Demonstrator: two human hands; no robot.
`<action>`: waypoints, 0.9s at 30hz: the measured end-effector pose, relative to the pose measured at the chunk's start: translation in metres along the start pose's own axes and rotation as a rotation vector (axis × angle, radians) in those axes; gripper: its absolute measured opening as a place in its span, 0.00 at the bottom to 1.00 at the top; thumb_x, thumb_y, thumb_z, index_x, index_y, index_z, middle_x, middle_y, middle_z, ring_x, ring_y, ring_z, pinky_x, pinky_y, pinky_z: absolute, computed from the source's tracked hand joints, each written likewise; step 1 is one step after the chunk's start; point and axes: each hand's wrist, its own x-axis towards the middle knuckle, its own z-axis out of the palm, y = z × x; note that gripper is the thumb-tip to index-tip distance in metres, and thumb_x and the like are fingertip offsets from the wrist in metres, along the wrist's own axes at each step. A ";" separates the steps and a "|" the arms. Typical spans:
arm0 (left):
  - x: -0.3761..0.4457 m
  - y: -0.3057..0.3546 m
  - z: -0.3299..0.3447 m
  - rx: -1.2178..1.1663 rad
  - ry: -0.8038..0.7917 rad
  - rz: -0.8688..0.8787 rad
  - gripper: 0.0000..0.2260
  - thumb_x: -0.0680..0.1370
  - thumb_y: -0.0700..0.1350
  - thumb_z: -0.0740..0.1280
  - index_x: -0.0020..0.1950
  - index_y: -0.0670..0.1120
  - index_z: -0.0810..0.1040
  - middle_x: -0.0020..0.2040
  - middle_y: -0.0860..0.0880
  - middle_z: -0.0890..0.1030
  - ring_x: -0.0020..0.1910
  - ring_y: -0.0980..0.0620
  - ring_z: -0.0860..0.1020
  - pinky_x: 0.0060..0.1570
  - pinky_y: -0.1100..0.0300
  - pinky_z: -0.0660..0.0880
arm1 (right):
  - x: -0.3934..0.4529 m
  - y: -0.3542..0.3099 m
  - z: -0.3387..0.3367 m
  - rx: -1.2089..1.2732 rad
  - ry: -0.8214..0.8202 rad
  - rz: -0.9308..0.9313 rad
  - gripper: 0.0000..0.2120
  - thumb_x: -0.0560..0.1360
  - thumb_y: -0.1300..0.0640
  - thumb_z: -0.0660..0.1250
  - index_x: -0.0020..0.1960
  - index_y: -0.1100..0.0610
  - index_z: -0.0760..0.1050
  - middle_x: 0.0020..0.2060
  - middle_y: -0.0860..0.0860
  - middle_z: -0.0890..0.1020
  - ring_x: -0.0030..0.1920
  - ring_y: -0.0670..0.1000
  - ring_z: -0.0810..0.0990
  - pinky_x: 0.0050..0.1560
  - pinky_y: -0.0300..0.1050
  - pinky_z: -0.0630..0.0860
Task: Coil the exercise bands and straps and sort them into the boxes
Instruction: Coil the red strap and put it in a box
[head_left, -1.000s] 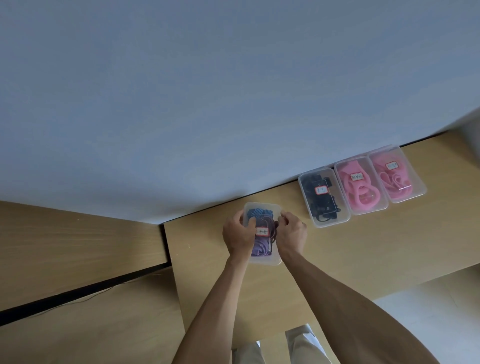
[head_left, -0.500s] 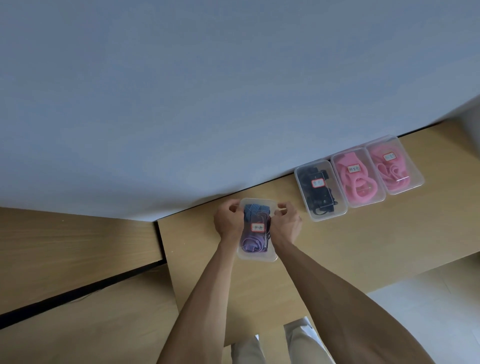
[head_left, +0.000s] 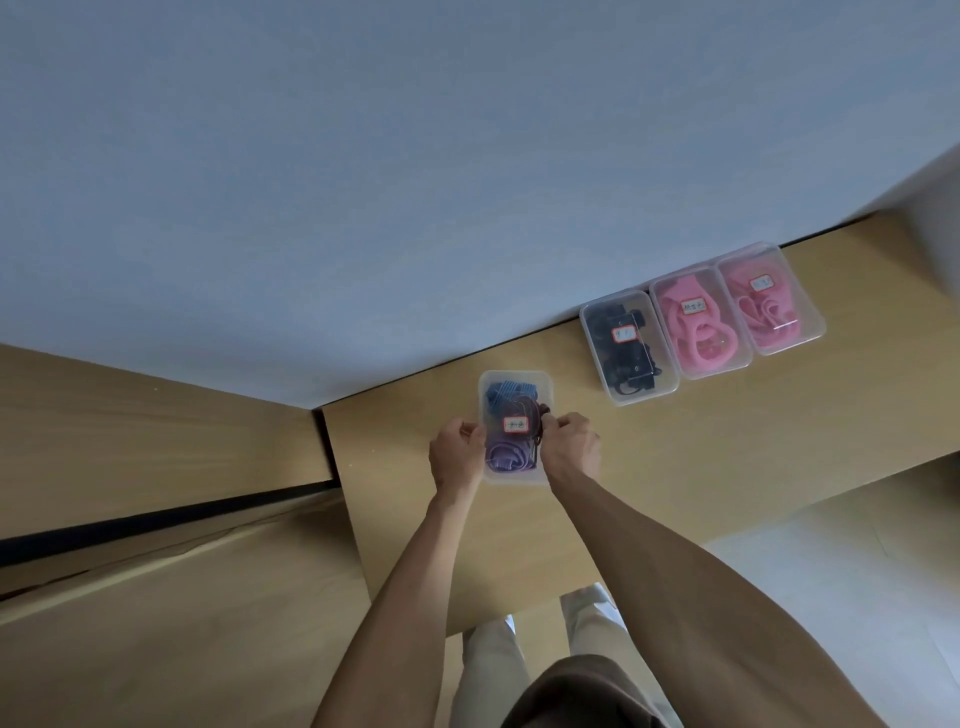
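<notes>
A clear lidded box (head_left: 540, 382) with a red-edged label lies on the wooden table (head_left: 727, 441) near its back left corner. Blue and purple bands (head_left: 506, 454) show through its lid. My left hand (head_left: 454, 460) grips the box's left side and my right hand (head_left: 569, 447) grips its right side. Further right, against the wall, stand three more labelled clear boxes in a row: one with black straps (head_left: 626, 345) and two with pink bands (head_left: 698, 325) (head_left: 769, 301).
A grey wall (head_left: 415, 182) runs right behind the boxes. A lower wooden surface (head_left: 156, 467) lies left of the table, across a dark gap. The table's front edge is close to my legs, with pale floor (head_left: 857, 571) at the right.
The box with blue and purple bands stays between both hands, turning a little to lie nearly square to me. My fingers have shifted down its sides.
</notes>
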 end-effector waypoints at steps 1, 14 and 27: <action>-0.001 -0.002 0.003 -0.008 0.024 -0.008 0.07 0.79 0.42 0.66 0.43 0.42 0.79 0.40 0.47 0.82 0.41 0.46 0.78 0.36 0.58 0.68 | 0.002 0.002 0.002 0.001 -0.006 0.004 0.12 0.79 0.48 0.65 0.50 0.56 0.79 0.47 0.57 0.84 0.47 0.59 0.81 0.45 0.48 0.75; -0.032 -0.022 -0.004 -0.039 -0.143 -0.005 0.06 0.77 0.42 0.66 0.48 0.42 0.81 0.39 0.43 0.82 0.40 0.42 0.80 0.36 0.53 0.75 | -0.022 0.042 -0.003 -0.021 -0.029 -0.136 0.13 0.75 0.61 0.63 0.57 0.55 0.80 0.48 0.59 0.84 0.49 0.61 0.81 0.49 0.49 0.79; -0.021 -0.003 0.008 -0.095 0.030 0.022 0.06 0.74 0.34 0.65 0.43 0.44 0.79 0.38 0.51 0.81 0.38 0.51 0.79 0.34 0.64 0.74 | -0.002 0.023 0.000 -0.103 0.124 -0.301 0.14 0.72 0.73 0.63 0.50 0.61 0.82 0.43 0.58 0.84 0.42 0.58 0.79 0.39 0.44 0.70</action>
